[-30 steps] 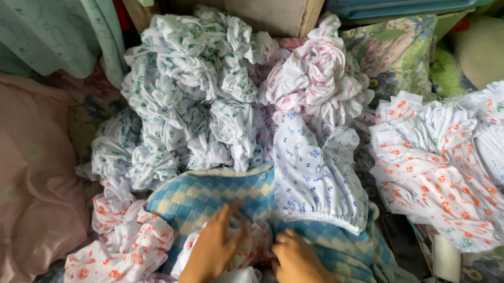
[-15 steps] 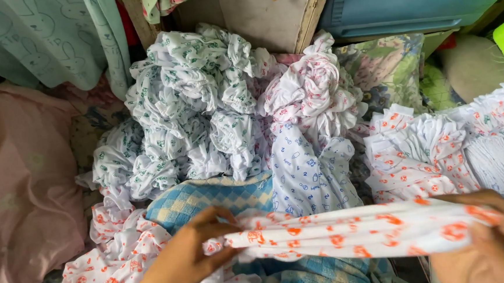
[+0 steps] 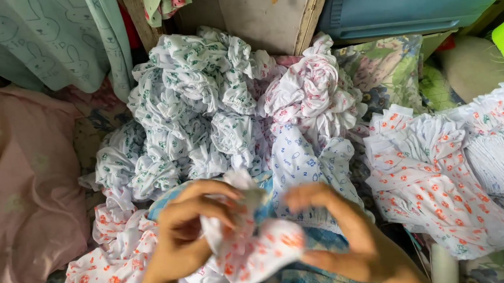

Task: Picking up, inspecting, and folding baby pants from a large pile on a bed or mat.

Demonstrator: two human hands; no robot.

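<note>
1. The left hand is curled nearly closed, its fingers hooked over the top edge of a small white cloth printed with orange flowers.
2. The right hand is bent round the cloth's other side. The thumb and forefinger seem to pinch it, but motion blur keeps me from seeing how tight the grip is.
3. The cloth is gathered into a loose bunch between the two hands. It is held up in front of the person, just above a blue checked fabric lying on the lap or floor.
4. I'd judge the step in hand to be the handling of this one piece, which is being drawn together or folded between the palms and is not spread flat.
5. The next move would call for both hands to find the cloth's edges. The fabric is crumpled, so corners have to be felt out before it can be laid neat.
6. Just behind the hands are a green-print heap, a pink-print bundle and a blue-print piece, all crumpled.
7. To the right a stack of orange-print pieces lies flatter and tidier, and more of the same print is piled loose at lower left.
8. A pink pillow fills the left edge.
</note>
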